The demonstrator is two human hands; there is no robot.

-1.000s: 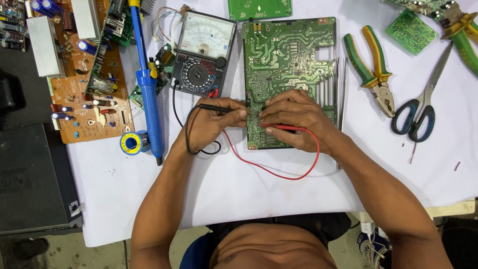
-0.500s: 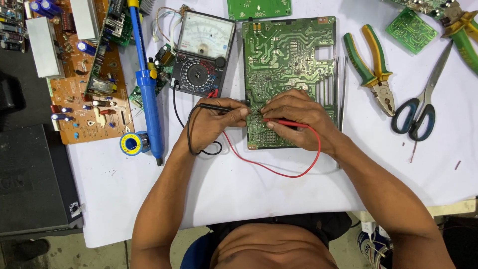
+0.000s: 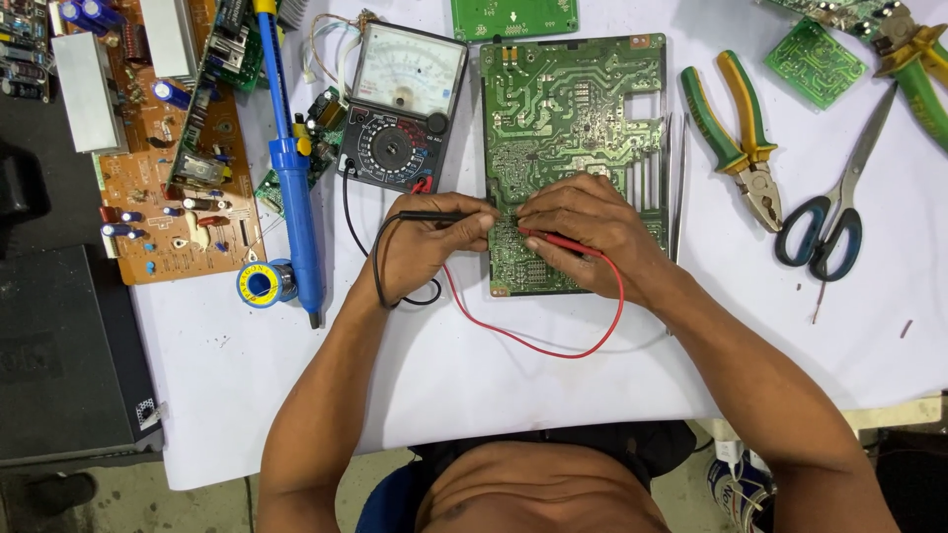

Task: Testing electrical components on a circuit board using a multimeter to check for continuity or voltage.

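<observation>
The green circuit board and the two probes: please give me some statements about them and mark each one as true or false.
1. The left hand holds the black probe. True.
2. The right hand holds the red probe. True.
3. Both hands rest on the brown circuit board. False: they are at the large green circuit board; the brown one lies apart on the left.
4. The analog multimeter lies to the right of the green board. False: it lies left of it.
5. The scissors are in the right hand. False: they lie untouched on the table, beside the pliers.
</observation>
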